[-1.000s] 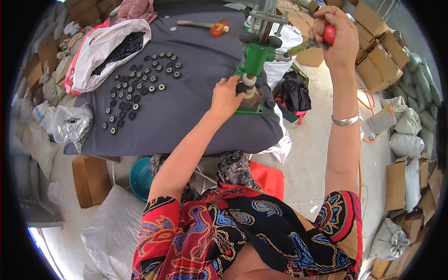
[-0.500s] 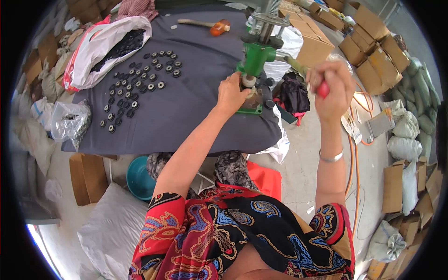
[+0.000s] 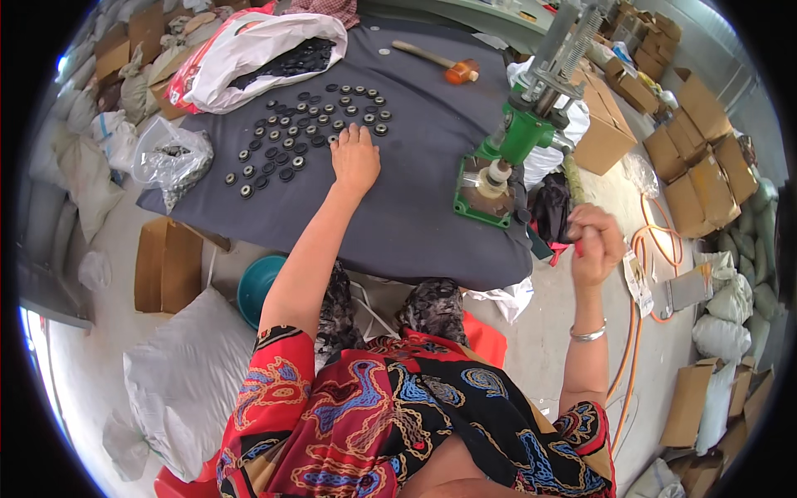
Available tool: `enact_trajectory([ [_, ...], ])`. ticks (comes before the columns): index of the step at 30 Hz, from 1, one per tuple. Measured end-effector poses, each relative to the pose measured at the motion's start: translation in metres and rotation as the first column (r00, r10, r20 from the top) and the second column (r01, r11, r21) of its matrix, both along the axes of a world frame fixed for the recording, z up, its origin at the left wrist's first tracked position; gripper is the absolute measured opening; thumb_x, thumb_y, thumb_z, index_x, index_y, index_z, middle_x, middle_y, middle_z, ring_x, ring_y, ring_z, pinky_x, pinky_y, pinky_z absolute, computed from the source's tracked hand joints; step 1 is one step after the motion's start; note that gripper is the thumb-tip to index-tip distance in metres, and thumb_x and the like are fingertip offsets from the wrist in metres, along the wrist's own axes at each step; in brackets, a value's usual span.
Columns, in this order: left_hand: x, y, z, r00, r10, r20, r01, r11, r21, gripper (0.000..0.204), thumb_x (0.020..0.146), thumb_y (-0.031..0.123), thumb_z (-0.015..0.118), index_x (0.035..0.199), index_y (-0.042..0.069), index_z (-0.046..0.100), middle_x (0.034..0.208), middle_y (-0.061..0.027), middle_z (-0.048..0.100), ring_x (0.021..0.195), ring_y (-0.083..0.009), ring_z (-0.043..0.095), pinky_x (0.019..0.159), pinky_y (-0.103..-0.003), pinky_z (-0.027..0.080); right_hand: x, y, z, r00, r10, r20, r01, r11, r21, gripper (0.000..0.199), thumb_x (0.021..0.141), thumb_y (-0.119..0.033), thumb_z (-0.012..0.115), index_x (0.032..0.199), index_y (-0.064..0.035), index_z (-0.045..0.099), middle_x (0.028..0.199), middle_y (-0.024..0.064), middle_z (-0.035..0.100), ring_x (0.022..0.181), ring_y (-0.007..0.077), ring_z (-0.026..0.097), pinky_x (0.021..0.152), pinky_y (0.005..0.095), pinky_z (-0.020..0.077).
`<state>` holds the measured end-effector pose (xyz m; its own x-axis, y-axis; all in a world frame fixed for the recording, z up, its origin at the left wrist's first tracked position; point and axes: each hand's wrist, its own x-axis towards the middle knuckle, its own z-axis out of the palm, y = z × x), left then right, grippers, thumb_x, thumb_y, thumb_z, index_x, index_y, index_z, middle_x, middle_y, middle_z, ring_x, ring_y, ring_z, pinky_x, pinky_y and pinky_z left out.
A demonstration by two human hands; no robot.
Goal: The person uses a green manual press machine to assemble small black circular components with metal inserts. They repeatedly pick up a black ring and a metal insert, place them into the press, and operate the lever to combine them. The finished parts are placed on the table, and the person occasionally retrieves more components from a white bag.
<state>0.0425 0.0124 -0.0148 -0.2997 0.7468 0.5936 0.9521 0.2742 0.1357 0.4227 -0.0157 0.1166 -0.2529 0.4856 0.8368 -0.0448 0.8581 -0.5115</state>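
My left hand (image 3: 355,159) lies at the right side of the loose round black parts (image 3: 288,143), several of which have pale metal centres. Its fingers stretch forward, slightly apart, with the tips beside or on a part; the thumb is hidden. My right hand (image 3: 596,236) is closed round the lever handle (image 3: 574,176) of a green hand press (image 3: 523,133), a bit of red showing at the grip. The press stands at the table's right end. Under its ram sits a pale round piece (image 3: 498,172), above the base plate (image 3: 477,199), with no hand at it.
On the dark tablecloth (image 3: 398,224) lie a mallet with an amber head (image 3: 462,71), an open white sack of black parts (image 3: 249,66) and a clear bag of small pieces (image 3: 174,162). Cardboard boxes (image 3: 610,124), an orange hose (image 3: 628,357) and a teal basin (image 3: 259,290) stand around.
My left hand has left the press base and moved left to the black parts. My right hand has come down with the lever. The whole view has shifted, too.
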Motion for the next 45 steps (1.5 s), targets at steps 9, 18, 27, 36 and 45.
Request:
enact_trajectory([
  [9,-0.021,0.008,-0.022,0.996,-0.071,-0.061,0.064,0.991,-0.119,0.045,0.087,0.028,0.062,0.118,-0.004,0.06,0.128,-0.0189,0.057,0.118,-0.032,0.053,0.099,-0.043,0.042,-0.002,0.032,0.076,0.983,0.151,-0.105,-0.171,0.963,-0.209,0.017,0.091,-0.006,0.043,0.089,0.004,0.056,0.061,0.0068,0.048,0.057,0.0147,0.046,0.062,0.0303,0.0426],
  [18,0.02,-0.063,-0.012,0.951,-0.295,0.089,0.303,0.949,-0.093,0.04,0.086,0.017,0.062,0.118,-0.006,0.059,0.129,-0.0202,0.057,0.119,-0.0327,0.052,0.099,-0.044,0.042,-0.001,0.044,0.082,0.974,0.179,-0.136,-0.205,0.955,-0.213,0.018,0.093,-0.006,0.042,0.09,0.0043,0.056,0.06,0.006,0.046,0.055,0.0137,0.044,0.063,0.0315,0.0415],
  [27,-0.004,-0.077,-0.013,0.86,-0.447,0.244,0.424,0.894,0.142,0.029,0.079,-0.002,0.061,0.107,-0.001,0.068,0.117,-0.0171,0.065,0.105,-0.0327,0.062,0.091,-0.039,0.051,-0.002,0.042,0.082,0.978,0.151,-0.146,-0.179,0.964,-0.198,0.018,0.093,-0.006,0.043,0.09,0.0054,0.057,0.061,0.0061,0.049,0.056,0.0139,0.045,0.059,0.0291,0.0402],
  [36,-0.014,-0.084,0.001,0.888,-0.418,0.194,0.41,0.909,0.078,0.034,0.082,0.008,0.064,0.115,0.002,0.064,0.123,-0.0135,0.063,0.111,-0.0311,0.059,0.092,-0.042,0.048,-0.005,0.041,0.084,0.976,0.161,-0.15,-0.19,0.96,-0.205,0.019,0.091,-0.007,0.044,0.09,0.0061,0.058,0.062,0.0066,0.05,0.058,0.0152,0.047,0.057,0.0286,0.0393],
  [45,-0.006,-0.095,-0.01,0.935,-0.354,-0.03,0.35,0.931,-0.104,0.037,0.086,0.015,0.061,0.121,0.002,0.06,0.127,-0.013,0.061,0.116,-0.0293,0.057,0.092,-0.045,0.044,-0.004,0.039,0.083,0.977,0.128,-0.169,-0.161,0.967,-0.197,0.019,0.091,-0.006,0.043,0.089,0.0064,0.058,0.063,0.0072,0.05,0.058,0.0155,0.046,0.062,0.0311,0.0419],
])
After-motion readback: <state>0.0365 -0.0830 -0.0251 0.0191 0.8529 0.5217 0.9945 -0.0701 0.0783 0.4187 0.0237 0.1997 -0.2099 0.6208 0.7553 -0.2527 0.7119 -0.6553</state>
